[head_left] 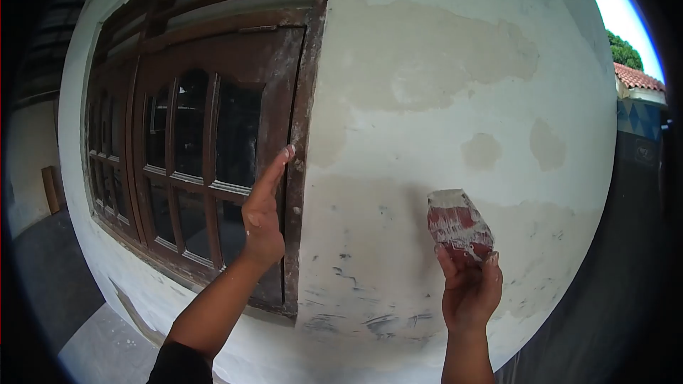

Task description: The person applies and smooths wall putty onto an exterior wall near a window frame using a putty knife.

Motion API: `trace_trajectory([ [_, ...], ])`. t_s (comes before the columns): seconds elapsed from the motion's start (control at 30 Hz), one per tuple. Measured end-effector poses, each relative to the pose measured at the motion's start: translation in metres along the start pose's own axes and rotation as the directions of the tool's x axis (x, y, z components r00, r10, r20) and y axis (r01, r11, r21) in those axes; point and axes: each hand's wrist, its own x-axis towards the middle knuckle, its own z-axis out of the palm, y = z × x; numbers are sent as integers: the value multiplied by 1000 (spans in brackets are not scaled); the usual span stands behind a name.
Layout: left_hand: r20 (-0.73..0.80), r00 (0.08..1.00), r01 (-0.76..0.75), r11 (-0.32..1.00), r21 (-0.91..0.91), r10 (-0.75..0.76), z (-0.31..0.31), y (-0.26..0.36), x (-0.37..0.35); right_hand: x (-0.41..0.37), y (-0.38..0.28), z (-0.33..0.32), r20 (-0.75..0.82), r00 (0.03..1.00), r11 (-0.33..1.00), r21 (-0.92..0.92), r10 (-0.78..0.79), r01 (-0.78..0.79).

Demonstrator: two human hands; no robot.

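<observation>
My right hand grips a dark red putty scraper by its lower end. White putty smears its face, and a thicker band of it coats the top edge. Behind the scraper is the wall, off-white with beige damp-looking patches and dark scuff marks low down. My left hand is raised edge-on with its fingers stretched out, fingertips right at the brown wooden window frame. White specks dot its fingers and palm.
Left of the wall is a brown wooden window with glass panes and slats above. A ledge shows at the lower left. Far right, a red tiled roof and a tree stand beyond the wall's edge.
</observation>
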Motion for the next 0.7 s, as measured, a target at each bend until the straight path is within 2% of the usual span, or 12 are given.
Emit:
trace_trajectory([
  [0.07, -22, 999, -32, 999, -29, 31, -7, -12, 37, 34, 8, 32, 129, 985, 958, -249, -110, 140],
  [0.1, -36, 998, -56, 997, -51, 54, -8, -17, 52, 51, 12, 43, 139, 984, 955, -257, -113, 146],
  [0.13, -46, 998, -56, 997, -59, 53, -9, -24, 62, 66, 16, 52, 316, 919, 815, -451, -237, 365],
  [0.17, -24, 992, -124, 989, -76, 123, -8, -31, 71, 81, 20, 60, 507, 808, 595, -563, -300, 574],
  [0.2, -3, 981, -192, 977, -92, 192, -8, -38, 79, 94, 20, 69, 516, 803, 589, -563, -297, 579],
  [0.27, 13, 976, -215, 972, -95, 217, -4, -48, 84, 117, 17, 80, 784, 580, 88, -576, -222, 813],
  [0.3, 35, 976, -214, 975, -63, 217, -1, -53, 84, 129, 15, 82, 854, 492, -53, -506, -172, 861],
  [0.33, 58, 975, -213, 976, -32, 215, 0, -58, 83, 136, 14, 83, 855, 492, -56, -505, -163, 861],
  [0.37, 80, 966, -252, 965, 70, 246, -1, -57, 82, 142, 12, 84, 889, 446, -149, -457, -103, 877],
  [0.43, 75, 969, -239, 970, 38, 236, -1, -56, 81, 153, 9, 79, 925, 380, -276, -369, -13, 888],
  [0.53, 50, 969, -241, 970, -14, 241, 0, -61, 80, 160, 6, 70, 927, 374, -353, -341, 27, 871],
  [0.7, 10, 964, -266, 963, -44, 266, 0, -67, 80, 156, 17, 64, 927, 359, -360, -301, 104, 883],
])
